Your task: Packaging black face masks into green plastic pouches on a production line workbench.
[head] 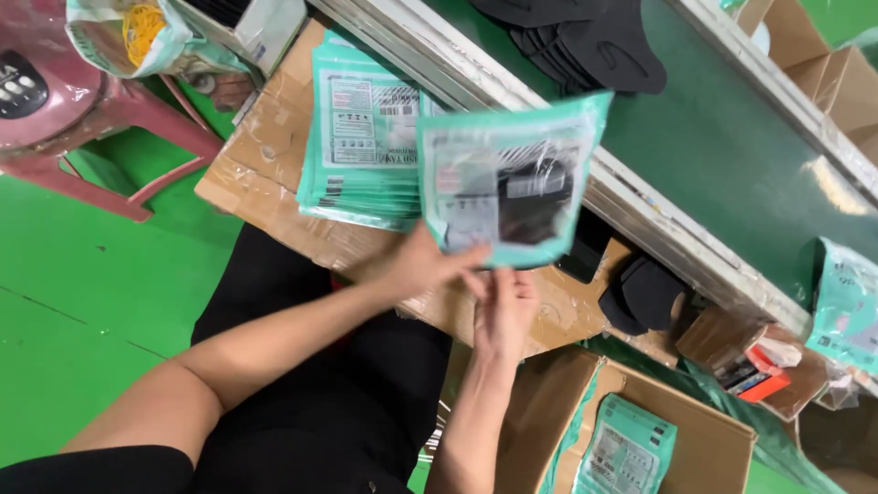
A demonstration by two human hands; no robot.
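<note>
Overhead, head cam view: both hands hold one teal plastic pouch (512, 178) up in front of the person, over a cardboard box (265, 174) used as a desk. Left hand (425, 265) pinches the pouch's lower left edge, fingers (466, 256) closed narrow on it. Right hand (503, 311) sits just under the bottom edge, fingers (517, 279) touching it, thumb side hidden, so the grip looks light. Pouch has a clear window w/ something dark inside & a printed label panel; it tilts slightly, top right corner highest.

Judged step: a filled pouch being checked or closed along its bottom edge. Next move would likely call for a firm hold on both lower corners, keeping the pouch flat so the contents don't bunch.

Surface: behind the held pouch, a stack of matching teal pouches (361, 146) lies on the taped box, touching it. Near the box's right edge, black fabric pieces (645, 297) rest below the conveyor rail.

Room: a green conveyor belt (732, 146) runs diagonally top centre to right, w/ a pile of black fabric pieces (585, 41) on it & another teal pouch (846, 306) at far right. Lower right, an open carton (704, 439) holds one more pouch (626, 453). Floor (82, 302) is bright green; a pink plastic stool (82, 110) stands upper left. Person wears black.
</note>
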